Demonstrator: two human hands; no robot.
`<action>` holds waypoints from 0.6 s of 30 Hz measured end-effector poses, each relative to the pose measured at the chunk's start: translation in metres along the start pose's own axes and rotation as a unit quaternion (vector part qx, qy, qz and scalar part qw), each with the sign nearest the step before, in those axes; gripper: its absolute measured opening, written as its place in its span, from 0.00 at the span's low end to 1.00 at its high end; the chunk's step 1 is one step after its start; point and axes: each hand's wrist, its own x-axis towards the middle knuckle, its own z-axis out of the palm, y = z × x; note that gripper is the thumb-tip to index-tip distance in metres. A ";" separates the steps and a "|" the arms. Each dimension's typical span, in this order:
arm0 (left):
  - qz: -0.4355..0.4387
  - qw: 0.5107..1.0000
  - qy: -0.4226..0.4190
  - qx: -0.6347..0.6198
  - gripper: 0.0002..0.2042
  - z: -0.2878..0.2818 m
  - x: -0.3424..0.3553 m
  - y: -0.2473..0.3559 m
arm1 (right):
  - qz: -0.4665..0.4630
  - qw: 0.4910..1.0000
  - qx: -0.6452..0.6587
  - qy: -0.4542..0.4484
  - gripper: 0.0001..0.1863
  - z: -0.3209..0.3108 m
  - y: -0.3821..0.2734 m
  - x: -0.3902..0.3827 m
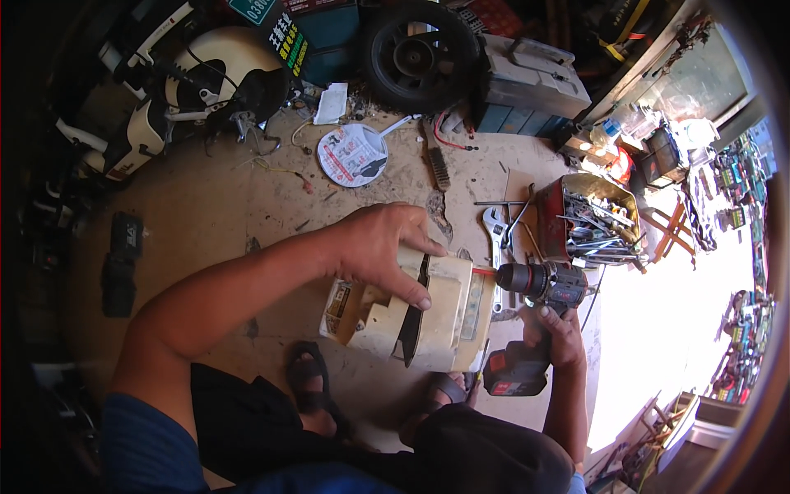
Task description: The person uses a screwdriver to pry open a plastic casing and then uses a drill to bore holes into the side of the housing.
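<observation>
A cream plastic housing (444, 329) with a dark slot lies at the middle, between my knees and the tools. My left hand (383, 247) grips its top, thumb and fingers spread over the slot. My right hand (559, 333) holds a cordless drill (555, 282) with a black battery, pointed left at the housing's right side. A thin red bit or rod runs from the chuck to the housing; whether it enters the plastic I cannot tell. An adjustable wrench (494, 226) lies just behind the drill.
A tool box (551, 226) full of tools stands at the back right. Behind are a black wheel (387, 70), a grey case (535, 82), a brush (436, 165) and a round labelled disc (352, 150). A cream scooter (206, 58) stands back left; two dark objects (123, 247) lie left.
</observation>
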 end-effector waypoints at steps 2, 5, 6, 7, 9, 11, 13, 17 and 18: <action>0.009 1.000 0.002 0.009 0.42 0.000 0.000 -0.001 | 0.001 1.000 -0.001 0.004 0.23 -0.001 0.001 0.000; 0.016 1.000 0.002 0.019 0.42 -0.001 -0.001 0.000 | 0.010 1.000 0.003 -0.009 0.23 -0.004 0.004 0.000; 0.015 1.000 0.000 0.022 0.41 -0.001 -0.001 0.001 | 0.005 1.000 0.009 -0.005 0.23 -0.004 0.003 0.001; 0.016 1.000 -0.001 0.021 0.41 0.000 -0.001 0.000 | 0.001 1.000 0.015 -0.002 0.23 -0.004 0.003 0.000; 0.011 1.000 0.003 0.011 0.41 0.001 -0.002 -0.001 | 0.001 1.000 0.012 -0.003 0.23 -0.004 0.002 0.001; 0.006 1.000 0.005 0.017 0.41 0.002 -0.003 -0.002 | 0.001 1.000 0.007 -0.003 0.23 -0.005 0.003 0.001; 0.002 1.000 0.007 0.021 0.41 0.003 -0.004 -0.004 | 0.004 1.000 0.023 -0.003 0.23 -0.005 0.005 0.001; 0.040 0.996 0.037 0.068 0.39 0.010 -0.011 -0.010 | 0.006 1.000 0.016 -0.005 0.23 -0.004 0.004 0.002; 0.048 0.995 0.048 0.075 0.39 0.010 -0.013 -0.011 | 0.000 1.000 0.030 0.000 0.24 -0.003 0.002 0.002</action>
